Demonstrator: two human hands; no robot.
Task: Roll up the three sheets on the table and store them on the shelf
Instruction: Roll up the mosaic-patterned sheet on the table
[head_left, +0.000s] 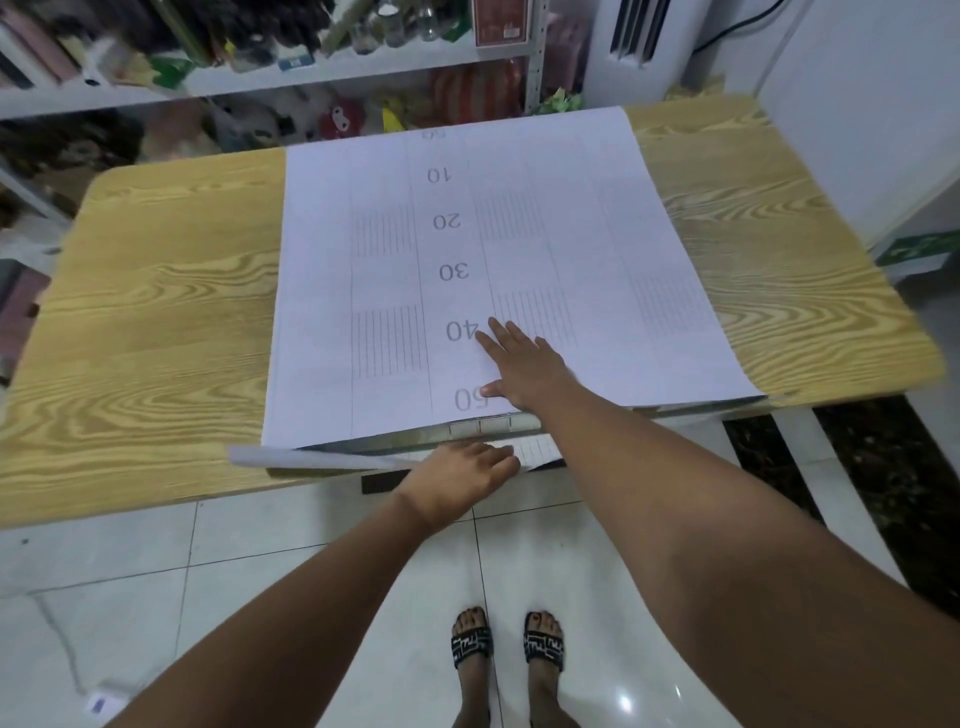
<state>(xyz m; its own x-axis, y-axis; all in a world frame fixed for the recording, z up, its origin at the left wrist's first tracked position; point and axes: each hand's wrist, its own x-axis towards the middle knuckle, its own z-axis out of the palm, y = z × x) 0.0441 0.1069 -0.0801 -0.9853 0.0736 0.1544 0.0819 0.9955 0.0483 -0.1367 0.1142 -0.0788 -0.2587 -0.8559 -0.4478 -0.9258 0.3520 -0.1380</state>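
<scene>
White ruled sheets (519, 249) stacked flat on table (156, 312) — near edges overhanging.

Matt paper on a wood-grain surface (156, 312), above glossy tile.
The sheets (519, 234) are thin white paper, matt and smooth, printed in faint grey. The surface shows pale yellow wood grain with a smooth, low sheen. The floor (260, 545) is glossy white tile that mirrors a light; a dark speckled stone strip (883, 467) beside it is polished. The shelf (156, 93) looks white-painted.
</scene>
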